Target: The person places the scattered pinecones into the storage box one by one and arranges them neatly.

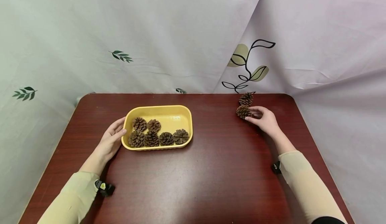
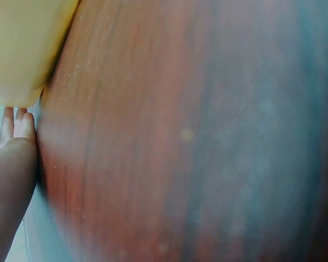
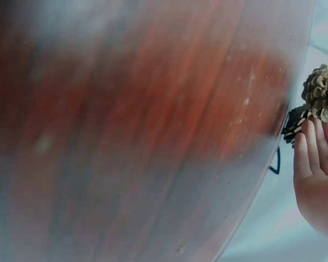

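Observation:
My left hand point(image 1: 111, 138) is at the left end of a yellow tray point(image 1: 159, 109), its thumb and fingers touching the tray's outer side. In the left wrist view, the fingers look fairly straight against the yellow wall point(image 2: 22, 49). Several brown pine cones point(image 1: 151, 138) lie inside the tray, mostly along its near side. Toward the table's far right, my right hand point(image 1: 265, 120) pinches a pine cone point(image 1: 243, 112) between thumb and fingers. Just behind it is a second pine cone point(image 1: 246, 99), close to the far edge. Both cones also show in the right wrist view, beyond the fingers point(image 3: 311, 150).
A dark red wooden table point(image 1: 193, 183) with rounded far corners lies under everything. Pale cloth point(image 1: 169, 33) with leaf patterns hangs behind and beside it. Each wrist carries a small black device, such as the one point(image 1: 105, 187) at the left sleeve.

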